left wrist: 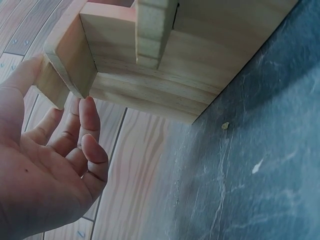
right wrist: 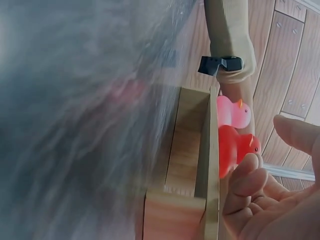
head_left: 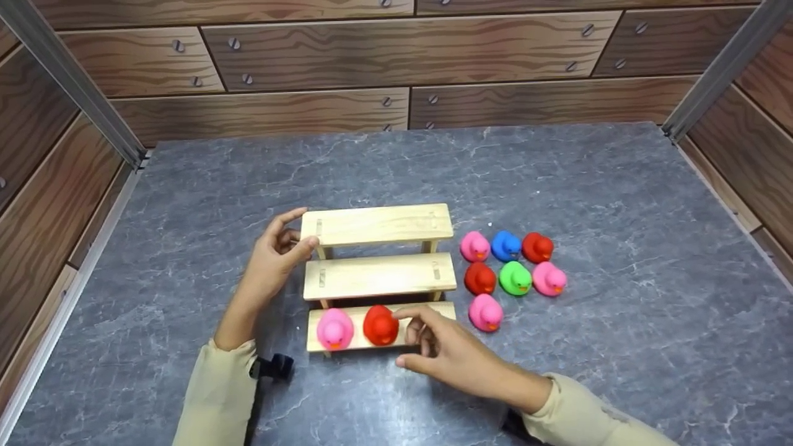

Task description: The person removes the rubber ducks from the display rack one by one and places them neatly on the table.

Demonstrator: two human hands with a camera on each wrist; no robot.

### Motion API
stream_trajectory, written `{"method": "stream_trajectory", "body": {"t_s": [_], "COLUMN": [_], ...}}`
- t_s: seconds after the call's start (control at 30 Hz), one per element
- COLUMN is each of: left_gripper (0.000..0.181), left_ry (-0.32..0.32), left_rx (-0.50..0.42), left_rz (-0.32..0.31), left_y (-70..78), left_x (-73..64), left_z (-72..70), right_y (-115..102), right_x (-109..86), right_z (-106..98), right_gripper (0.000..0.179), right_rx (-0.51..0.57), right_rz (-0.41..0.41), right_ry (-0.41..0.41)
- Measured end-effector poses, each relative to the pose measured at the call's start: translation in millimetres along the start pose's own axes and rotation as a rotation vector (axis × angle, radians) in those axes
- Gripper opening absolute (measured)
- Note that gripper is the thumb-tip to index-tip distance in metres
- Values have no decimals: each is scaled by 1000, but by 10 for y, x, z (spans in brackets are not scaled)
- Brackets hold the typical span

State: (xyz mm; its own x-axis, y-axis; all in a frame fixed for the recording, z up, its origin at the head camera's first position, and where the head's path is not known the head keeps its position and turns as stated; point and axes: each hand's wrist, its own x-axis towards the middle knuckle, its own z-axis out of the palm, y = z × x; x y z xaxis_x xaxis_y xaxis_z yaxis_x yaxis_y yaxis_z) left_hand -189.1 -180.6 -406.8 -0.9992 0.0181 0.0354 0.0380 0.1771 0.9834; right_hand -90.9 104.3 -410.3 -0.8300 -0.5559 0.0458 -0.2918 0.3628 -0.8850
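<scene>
A three-step wooden stand (head_left: pixel 378 275) sits on the table. My left hand (head_left: pixel 272 257) holds the left end of its top step, thumb over the front edge and fingers behind; the left wrist view shows this hand (left wrist: pixel 60 155) at the wooden end. On the lowest step, a pink rubber duck (head_left: pixel 335 329) and a red rubber duck (head_left: pixel 380 326) stand side by side. My right hand (head_left: pixel 455 350) is just right of the red duck, thumb apart from loosely bent fingers, holding nothing. Its index fingertip is at the duck's side; whether they touch I cannot tell.
Right of the stand, several more rubber ducks stand in rows: pink ones (head_left: pixel 475 246), a blue one (head_left: pixel 506 246), red ones (head_left: pixel 537 248) and a green one (head_left: pixel 515 278). Wood-patterned walls (head_left: pixel 396 52) enclose the grey marbled table (head_left: pixel 619 248) at the back and sides.
</scene>
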Motion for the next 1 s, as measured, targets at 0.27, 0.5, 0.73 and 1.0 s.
{"method": "stream_trajectory", "body": {"t_s": [0.27,0.5,0.73,1.0], "left_gripper": [56,57,57,59], "left_ry": [-3,-13,-30,-26], "left_rx": [3,13,20,1], "left_rz": [5,0,31,68], "left_y": [-10,-6,-1,-11], "left_x": [-4,-3,-11,-20], "left_z": [-2,-8,-19,-22], "right_y": [-26,-43,-76,-62], "right_x": [82,154,205,224], "right_z": [56,97,112,95], "right_gripper": [50,44,37,33], "right_rx": [-45,-127,-224,-261], "right_rz": [27,35,73,77], "right_ry": [-22,6,29,26]}}
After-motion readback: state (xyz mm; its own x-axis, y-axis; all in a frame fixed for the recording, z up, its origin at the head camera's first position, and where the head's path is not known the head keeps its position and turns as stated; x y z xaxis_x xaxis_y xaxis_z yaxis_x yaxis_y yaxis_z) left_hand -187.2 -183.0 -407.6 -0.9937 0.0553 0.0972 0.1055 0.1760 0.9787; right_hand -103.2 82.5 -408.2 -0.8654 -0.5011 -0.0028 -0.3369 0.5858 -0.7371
